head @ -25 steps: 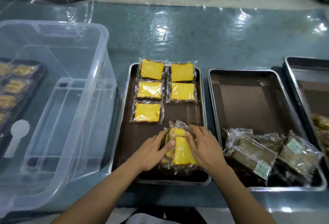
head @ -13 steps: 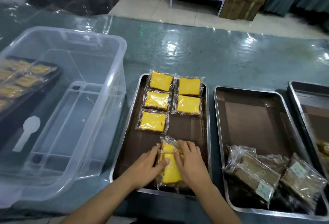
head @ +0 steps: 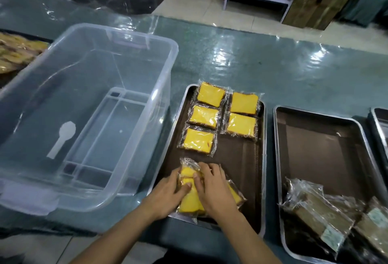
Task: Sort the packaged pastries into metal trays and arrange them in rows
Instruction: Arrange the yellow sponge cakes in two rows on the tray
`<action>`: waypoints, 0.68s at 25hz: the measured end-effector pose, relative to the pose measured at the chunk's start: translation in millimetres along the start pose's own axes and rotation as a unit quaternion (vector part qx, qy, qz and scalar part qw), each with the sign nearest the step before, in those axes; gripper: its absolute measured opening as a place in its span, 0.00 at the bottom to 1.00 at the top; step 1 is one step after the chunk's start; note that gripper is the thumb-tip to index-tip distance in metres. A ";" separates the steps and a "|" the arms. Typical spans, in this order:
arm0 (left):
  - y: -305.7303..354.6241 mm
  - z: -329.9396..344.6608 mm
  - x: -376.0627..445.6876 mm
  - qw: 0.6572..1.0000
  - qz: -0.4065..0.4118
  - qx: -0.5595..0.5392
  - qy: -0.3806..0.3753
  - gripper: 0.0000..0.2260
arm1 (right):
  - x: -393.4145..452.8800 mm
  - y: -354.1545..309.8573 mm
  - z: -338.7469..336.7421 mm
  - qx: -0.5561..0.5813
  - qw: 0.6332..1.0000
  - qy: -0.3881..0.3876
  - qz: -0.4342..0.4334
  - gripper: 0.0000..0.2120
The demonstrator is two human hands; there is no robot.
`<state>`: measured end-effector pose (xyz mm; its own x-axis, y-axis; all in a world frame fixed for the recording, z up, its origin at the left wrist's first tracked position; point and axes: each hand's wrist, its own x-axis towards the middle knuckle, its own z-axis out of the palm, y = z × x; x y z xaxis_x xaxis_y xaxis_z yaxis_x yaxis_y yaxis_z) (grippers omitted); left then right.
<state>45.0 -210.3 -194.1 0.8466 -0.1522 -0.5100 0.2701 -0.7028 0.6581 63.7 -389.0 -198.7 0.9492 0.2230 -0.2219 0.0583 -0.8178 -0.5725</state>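
stack: yellow packs bunched at near-left of tray, both hands on it
change: since a second ago the stack has slid left, now in line under the left row
left hand: fingers curled on stack's left edge
right hand: fingers bent over the top, gripping
meaning: probably next slot, left row
rows: five packs, three left, two right
around: clear bin left; brown packs in right tray
obstruction: none seen
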 end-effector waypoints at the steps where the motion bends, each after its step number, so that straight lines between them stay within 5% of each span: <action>1: -3.4 -2.8 -1.5 1.000 -0.010 0.012 0.007 0.29 | 0.8 -3.8 3.1 0.000 1.000 -0.008 -0.009 0.23; 6: -3.9 -10.1 -8.8 0.995 -0.019 0.068 0.069 0.34 | -1.0 -1.8 4.3 -0.020 0.999 -0.019 -0.036 0.24; 11: -4.7 -15.5 -28.6 0.959 0.147 0.162 0.179 0.20 | -13.8 9.3 -0.4 -0.055 0.996 0.029 -0.057 0.26; 17: -11.8 2.5 -54.7 0.930 0.215 0.245 0.169 0.12 | -31.3 24.1 -5.9 -0.075 0.985 0.120 -0.101 0.12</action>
<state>-5.7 -195.4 -175.3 0.9461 -0.3240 -0.0002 -0.2987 -0.8725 0.3868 37.2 -418.8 -200.9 0.9581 0.2729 0.0875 0.2819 -0.8425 -0.4591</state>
